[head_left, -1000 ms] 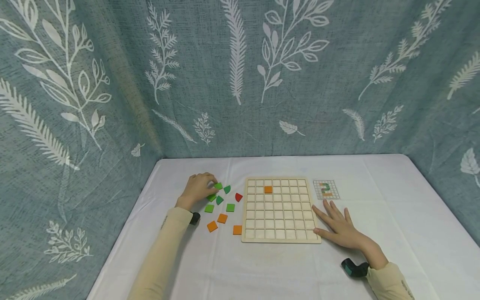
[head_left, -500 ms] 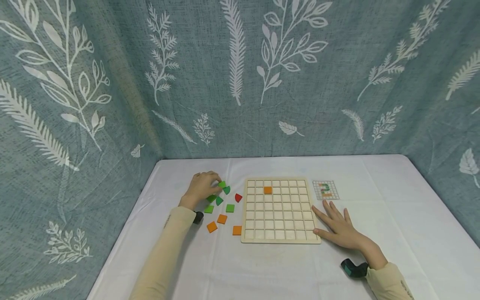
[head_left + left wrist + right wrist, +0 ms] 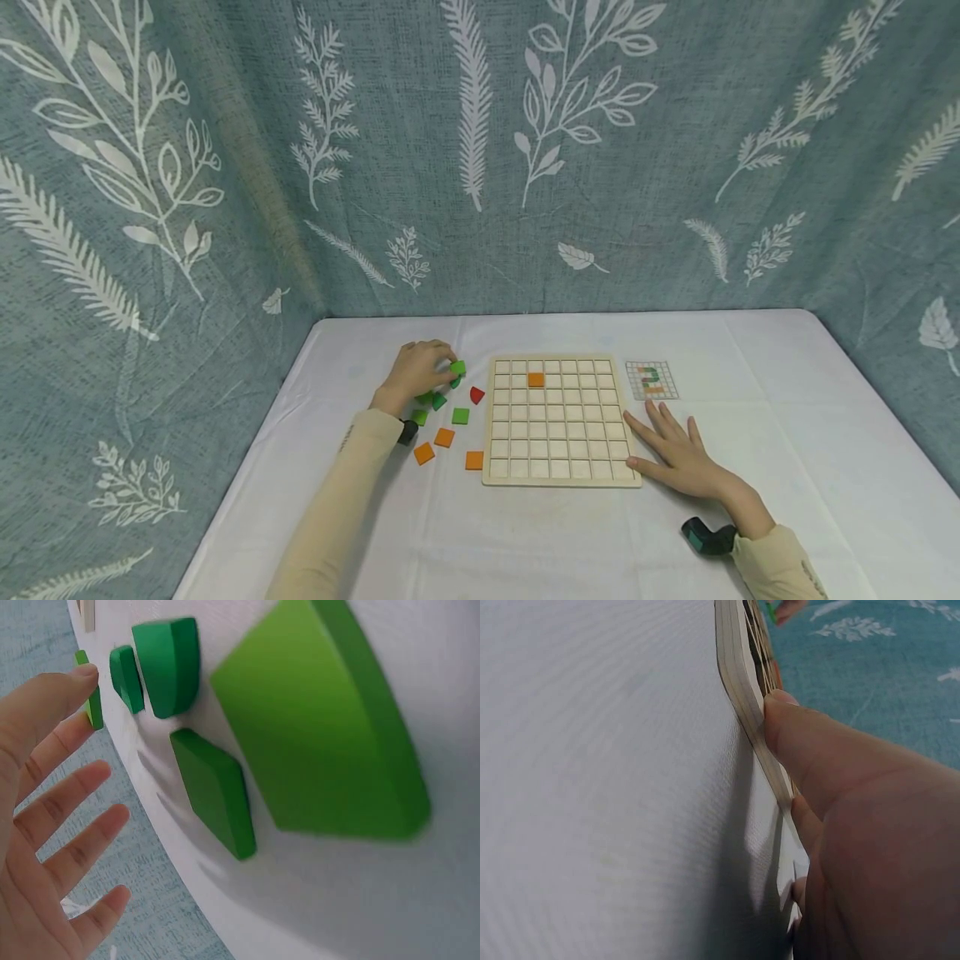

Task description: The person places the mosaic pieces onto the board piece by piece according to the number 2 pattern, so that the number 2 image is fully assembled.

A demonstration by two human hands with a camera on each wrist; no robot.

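Note:
In the head view my left hand [image 3: 416, 371] pinches a light green square tile [image 3: 458, 367] between thumb and index finger, left of the wooden grid board [image 3: 562, 482]. The left wrist view shows the same green tile [image 3: 94, 706] edge-on, with the other fingers spread. Below that hand lie dark green rounded pieces [image 3: 439, 402] and more green squares [image 3: 461, 416]; the hand partly covers some. One orange tile [image 3: 536, 380] occupies a cell in the board's upper row area. My right hand [image 3: 678, 462] lies with fingers spread, thumb and index fingertips at the board's right edge.
A red rounded piece [image 3: 477, 395] lies close to the board's left side. Orange squares [image 3: 444, 437] are scattered lower down, one of them [image 3: 474, 460] right against the board. Beyond the right hand is a gridded card [image 3: 652, 380] with a coloured figure. A patterned curtain [image 3: 495, 167] backs the table.
My left hand has moved right with the green tile, from the left side of the pile to over the dark green piece near the red one. The right hand has stayed put.

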